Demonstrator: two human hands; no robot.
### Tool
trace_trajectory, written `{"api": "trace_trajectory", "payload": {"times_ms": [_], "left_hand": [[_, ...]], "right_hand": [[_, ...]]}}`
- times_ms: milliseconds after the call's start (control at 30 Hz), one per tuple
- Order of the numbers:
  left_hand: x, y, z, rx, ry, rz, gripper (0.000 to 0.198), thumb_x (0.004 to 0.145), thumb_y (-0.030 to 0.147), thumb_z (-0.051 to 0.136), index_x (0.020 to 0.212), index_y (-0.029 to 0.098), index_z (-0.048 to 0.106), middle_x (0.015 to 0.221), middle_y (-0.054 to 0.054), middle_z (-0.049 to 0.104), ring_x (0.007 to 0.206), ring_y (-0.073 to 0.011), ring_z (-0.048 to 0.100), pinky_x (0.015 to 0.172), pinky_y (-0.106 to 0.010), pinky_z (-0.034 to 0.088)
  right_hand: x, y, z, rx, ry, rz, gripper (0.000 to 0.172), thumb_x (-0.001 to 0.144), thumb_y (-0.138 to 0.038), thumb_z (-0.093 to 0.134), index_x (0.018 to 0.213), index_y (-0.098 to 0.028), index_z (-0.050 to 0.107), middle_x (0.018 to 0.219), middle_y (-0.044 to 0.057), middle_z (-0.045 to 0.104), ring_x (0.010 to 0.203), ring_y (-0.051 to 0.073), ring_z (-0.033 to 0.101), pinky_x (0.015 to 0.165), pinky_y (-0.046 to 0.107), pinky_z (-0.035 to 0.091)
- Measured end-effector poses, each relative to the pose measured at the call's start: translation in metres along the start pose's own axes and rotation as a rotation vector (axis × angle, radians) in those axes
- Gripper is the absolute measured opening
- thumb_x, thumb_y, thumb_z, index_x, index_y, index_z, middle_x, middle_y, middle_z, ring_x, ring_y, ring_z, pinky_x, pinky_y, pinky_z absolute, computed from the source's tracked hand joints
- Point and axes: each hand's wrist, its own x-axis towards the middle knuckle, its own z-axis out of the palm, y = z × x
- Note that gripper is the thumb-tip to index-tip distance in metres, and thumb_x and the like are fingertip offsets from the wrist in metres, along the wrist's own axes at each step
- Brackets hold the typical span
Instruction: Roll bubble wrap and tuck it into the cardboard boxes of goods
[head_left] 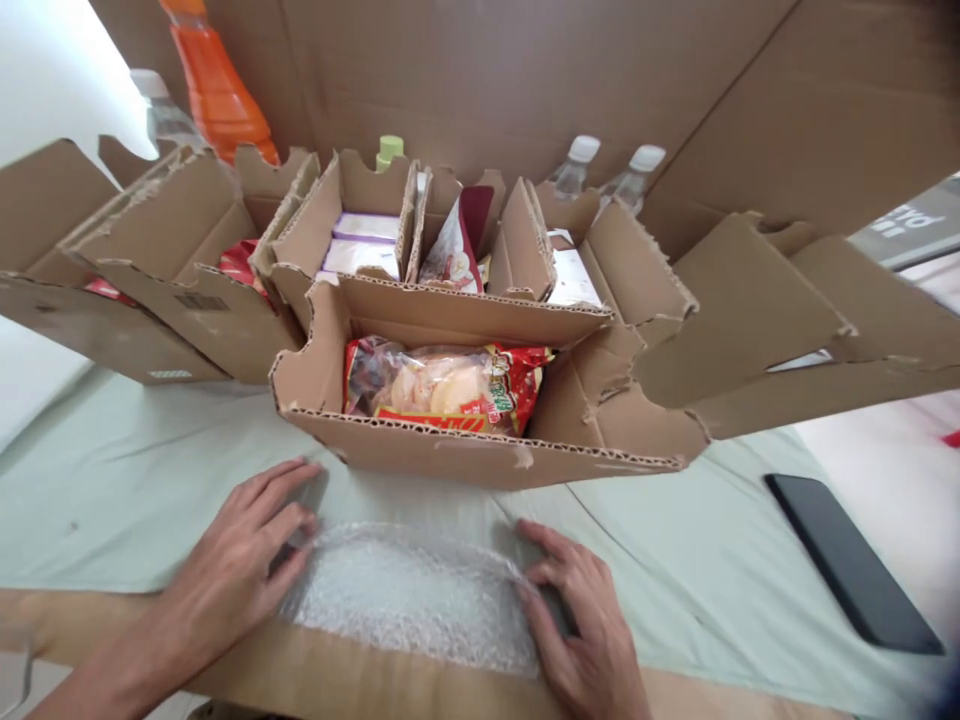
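Far L: 2 cdbd boxes side by side, tilted, red pkts partly visible inside. Bhd them, a clear bottle w/ white cap, then an orange bottle, leaning.

L hand is low, nr the front of the cloth-covered table, thumb & index fingers pinching the top L corner of a bubble-wrap piece. Wrap lies flat-ish btwn both hands, top edge slightly bowed, lower edge over the tan strip at the table's front.

Ctr, back row: box w/ white-and-purple packs, green-capped bottle bhd it. In front of the row, just beyond the wrap, a wide open box holding a red-and-clear snack pkt toward its L side. Next in back row, a maroon-and-white pkt stands tilted in its box.

R hand: thumb & index closed on the wrap's R edge, other fingers curved. Above it, back row, a white carton in a box; 2 white-capped clear bottles bhd.

Far R: more tilted cdbd boxes; black phone lying on the cloth's R side, well apart from R hand.
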Motion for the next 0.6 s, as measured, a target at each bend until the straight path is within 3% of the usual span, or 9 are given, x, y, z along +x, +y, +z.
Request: {"api": "trace_trajectory", "payload": {"times_ms": [100, 200, 300, 400, 500, 600], "left_hand": [[-0.001, 0.001, -0.006, -0.099, 0.008, -0.034, 0.009, 0.092, 0.018, 0.059, 0.093, 0.027, 0.062, 0.107, -0.004, 0.077, 0.099, -0.0251, 0.073, 0.085, -0.036, 0.057], [-0.004, 0.006, -0.016, -0.217, -0.034, -0.092, 0.030, 0.092, 0.025, 0.066, 0.121, 0.031, 0.063, 0.091, 0.002, 0.077, 0.078, -0.0182, 0.075, 0.074, -0.025, 0.058], [-0.009, 0.019, -0.027, -0.371, -0.124, -0.196, 0.047, 0.093, 0.030, 0.067, 0.138, 0.037, 0.059, 0.088, 0.004, 0.077, 0.072, -0.0154, 0.075, 0.066, -0.020, 0.056], [-0.019, 0.039, -0.028, -0.591, -0.273, -0.397, 0.039, 0.093, 0.038, 0.067, 0.132, 0.037, 0.065, 0.082, 0.003, 0.074, 0.065, -0.0156, 0.071, 0.057, -0.020, 0.053], [-0.034, 0.062, -0.022, -0.931, -0.395, -0.675, 0.038, 0.089, 0.051, 0.071, 0.122, 0.031, 0.070, 0.085, 0.000, 0.075, 0.073, -0.0190, 0.072, 0.064, -0.024, 0.057], [-0.050, 0.085, -0.017, -1.212, -0.502, -0.913, 0.045, 0.082, 0.057, 0.079, 0.113, 0.024, 0.073, 0.096, -0.005, 0.077, 0.089, -0.0231, 0.073, 0.079, -0.030, 0.060]], "right_hand": [[0.002, -0.003, -0.002, 0.142, -0.005, 0.024, 0.014, 0.097, -0.013, 0.056, 0.097, -0.027, 0.057, 0.098, 0.004, 0.077, 0.094, 0.023, 0.074, 0.081, 0.039, 0.058], [0.002, -0.005, -0.008, 0.180, -0.002, 0.091, 0.013, 0.099, -0.015, 0.056, 0.102, -0.027, 0.059, 0.089, 0.002, 0.074, 0.084, 0.020, 0.073, 0.076, 0.033, 0.059], [0.006, -0.004, -0.024, 0.144, -0.026, 0.135, 0.012, 0.101, -0.021, 0.057, 0.110, -0.028, 0.061, 0.090, 0.002, 0.073, 0.079, 0.018, 0.073, 0.066, 0.028, 0.058], [0.019, -0.005, -0.043, 0.079, -0.016, 0.084, 0.015, 0.101, -0.022, 0.059, 0.114, -0.027, 0.063, 0.092, 0.002, 0.074, 0.079, 0.018, 0.071, 0.070, 0.030, 0.057], [0.040, -0.012, -0.045, 0.009, 0.038, -0.051, 0.016, 0.099, -0.017, 0.060, 0.111, -0.025, 0.066, 0.090, 0.002, 0.075, 0.081, 0.020, 0.070, 0.078, 0.035, 0.055], [0.064, -0.024, -0.028, -0.071, -0.010, -0.226, 0.017, 0.102, -0.018, 0.055, 0.108, -0.022, 0.070, 0.086, 0.004, 0.078, 0.078, 0.020, 0.069, 0.078, 0.038, 0.052]]}}
